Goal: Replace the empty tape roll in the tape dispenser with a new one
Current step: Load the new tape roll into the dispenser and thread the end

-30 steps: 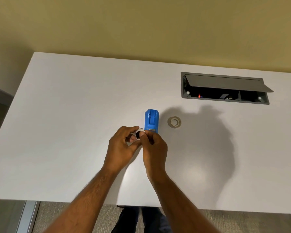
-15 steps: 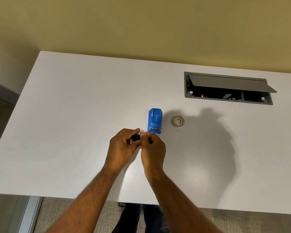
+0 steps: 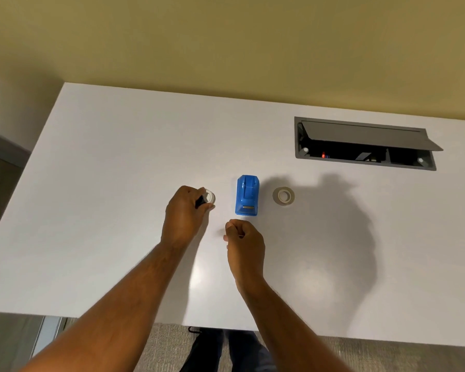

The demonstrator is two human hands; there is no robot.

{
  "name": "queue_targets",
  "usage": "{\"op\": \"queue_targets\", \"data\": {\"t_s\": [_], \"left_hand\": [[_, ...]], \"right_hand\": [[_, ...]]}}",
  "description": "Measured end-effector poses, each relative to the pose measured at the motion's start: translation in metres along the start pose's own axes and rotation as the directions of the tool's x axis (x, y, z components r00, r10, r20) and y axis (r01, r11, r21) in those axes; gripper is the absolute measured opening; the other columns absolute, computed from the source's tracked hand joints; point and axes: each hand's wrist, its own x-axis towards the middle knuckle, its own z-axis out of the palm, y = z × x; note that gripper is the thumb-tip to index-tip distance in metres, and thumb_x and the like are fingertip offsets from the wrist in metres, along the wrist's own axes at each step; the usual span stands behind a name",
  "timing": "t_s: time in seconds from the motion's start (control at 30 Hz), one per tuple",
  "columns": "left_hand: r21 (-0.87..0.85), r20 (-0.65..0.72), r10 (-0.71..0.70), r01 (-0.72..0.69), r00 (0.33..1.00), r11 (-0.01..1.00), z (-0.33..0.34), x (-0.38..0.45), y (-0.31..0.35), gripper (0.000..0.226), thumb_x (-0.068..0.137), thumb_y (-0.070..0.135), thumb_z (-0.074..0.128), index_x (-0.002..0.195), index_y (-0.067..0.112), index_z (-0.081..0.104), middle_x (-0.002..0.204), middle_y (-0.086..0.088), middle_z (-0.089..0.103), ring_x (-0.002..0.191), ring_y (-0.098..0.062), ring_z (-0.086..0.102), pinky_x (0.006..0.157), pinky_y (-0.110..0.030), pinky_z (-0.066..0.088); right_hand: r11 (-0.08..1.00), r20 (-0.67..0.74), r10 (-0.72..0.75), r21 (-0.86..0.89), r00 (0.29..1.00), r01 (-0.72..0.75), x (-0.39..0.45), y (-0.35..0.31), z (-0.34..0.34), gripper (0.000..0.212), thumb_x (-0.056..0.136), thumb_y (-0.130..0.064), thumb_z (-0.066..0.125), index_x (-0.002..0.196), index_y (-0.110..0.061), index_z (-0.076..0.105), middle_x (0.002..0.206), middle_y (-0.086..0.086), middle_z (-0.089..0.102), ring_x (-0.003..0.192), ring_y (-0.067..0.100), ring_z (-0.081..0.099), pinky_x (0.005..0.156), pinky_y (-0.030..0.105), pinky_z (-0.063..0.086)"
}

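Observation:
A blue tape dispenser (image 3: 247,195) stands on the white table (image 3: 118,162). To its right lies a full roll of clear tape (image 3: 283,196), flat on the table. My left hand (image 3: 185,214) is left of the dispenser, closed around a small white empty tape core (image 3: 209,196) with a black hub part showing between the fingers. My right hand (image 3: 244,242) hovers just in front of the dispenser with its fingers curled in; nothing shows in it.
An open grey cable hatch (image 3: 365,142) is set into the table at the back right, its flap raised. The table's near edge runs just above my legs and the carpet. A yellow wall stands behind the table.
My hands were together at the dispenser's front, both on the small core. They have come apart: the left carried the core to the left, the right drew back toward me.

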Motion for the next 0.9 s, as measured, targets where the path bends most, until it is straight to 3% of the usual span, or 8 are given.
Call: {"op": "queue_targets", "data": {"t_s": [0.1,0.3,0.47,0.57,0.67,0.77,0.83,0.9], "left_hand": [[0.064,0.024,0.024,-0.025,0.999,0.998,0.003,0.011,0.001,0.020,0.083,0.025,0.078,0.096,0.011,0.071,0.095,-0.007,0.064,0.085,-0.024,0.061,0.078,-0.034,0.052],[0.105,0.026,0.040,-0.042,0.999,0.994,0.010,0.021,0.002,0.015,0.083,0.024,0.078,0.085,0.013,0.067,0.093,-0.004,0.063,0.083,-0.025,0.061,0.074,-0.031,0.048],[0.104,0.000,0.099,-0.099,0.995,0.990,0.007,0.016,0.008,0.020,0.081,0.025,0.080,0.095,0.014,0.071,0.113,0.001,0.063,0.088,-0.016,0.062,0.079,-0.026,0.050],[0.002,-0.080,0.042,-0.042,0.996,0.999,0.002,0.001,0.013,0.026,0.081,0.029,0.081,0.104,0.020,0.072,0.116,0.008,0.056,0.082,-0.010,0.060,0.077,-0.025,0.049],[-0.103,-0.110,-0.073,0.062,0.991,0.993,0.002,-0.011,0.020,0.029,0.080,0.032,0.082,0.106,0.023,0.073,0.106,0.008,0.056,0.081,-0.006,0.060,0.075,-0.016,0.045],[-0.278,-0.062,-0.182,0.158,0.981,0.948,0.002,-0.019,0.035,0.024,0.076,0.031,0.084,0.097,0.034,0.072,0.097,0.014,0.063,0.083,0.006,0.060,0.072,-0.002,0.040],[-0.353,-0.027,-0.196,0.175,0.980,0.919,0.003,-0.024,0.041,0.027,0.077,0.028,0.083,0.094,0.043,0.068,0.096,0.014,0.066,0.083,0.006,0.061,0.072,-0.003,0.042],[-0.393,-0.006,-0.190,0.172,0.982,0.903,0.003,-0.026,0.045,0.025,0.079,0.025,0.082,0.096,0.038,0.071,0.094,0.012,0.068,0.079,0.003,0.061,0.072,-0.005,0.044]], "right_hand": [[1.000,0.001,0.019,-0.009,1.000,-0.019,0.000,0.005,-0.006,0.025,0.097,-0.027,0.058,0.073,-0.034,0.057,0.084,-0.005,0.071,0.082,0.017,0.070,0.083,0.037,0.060],[0.999,-0.026,0.041,-0.011,0.999,-0.041,0.003,0.013,-0.017,0.021,0.096,-0.027,0.057,0.076,-0.024,0.062,0.080,-0.001,0.072,0.079,0.019,0.070,0.075,0.036,0.059],[0.999,-0.153,-0.016,-0.050,0.988,0.009,0.013,0.011,-0.035,0.019,0.094,-0.027,0.060,0.077,-0.020,0.060,0.075,0.000,0.066,0.072,0.018,0.065,0.064,0.031,0.051],[0.992,-0.291,-0.081,-0.112,0.953,0.050,0.033,0.009,-0.051,0.011,0.089,-0.027,0.067,0.092,-0.021,0.059,0.095,-0.004,0.058,0.080,0.013,0.058,0.075,0.031,0.048],[0.967,-0.372,-0.207,-0.216,0.905,0.132,0.064,0.012,-0.065,0.042,0.081,-0.021,0.075,0.118,-0.018,0.056,0.117,0.001,0.049,0.103,0.023,0.055,0.085,0.035,0.050],[0.926,-0.294,-0.244,-0.354,0.924,0.132,0.088,0.009,-0.076,0.066,0.079,-0.014,0.074,0.138,-0.018,0.046,0.132,0.007,0.043,0.118,0.029,0.045,0.095,0.037,0.045],[0.863,-0.217,-0.281,-0.484,0.935,0.147,0.100,0.008,-0.081,0.070,0.079,-0.010,0.071,0.142,-0.018,0.043,0.136,0.009,0.043,0.119,0.031,0.043,0.096,0.035,0.041],[0.804,-0.153,-0.326,-0.563,0.933,0.189,0.107,0.008,-0.083,0.064,0.079,-0.008,0.067,0.139,-0.018,0.046,0.134,0.009,0.047,0.116,0.032,0.045,0.093,0.034,0.041]]}}
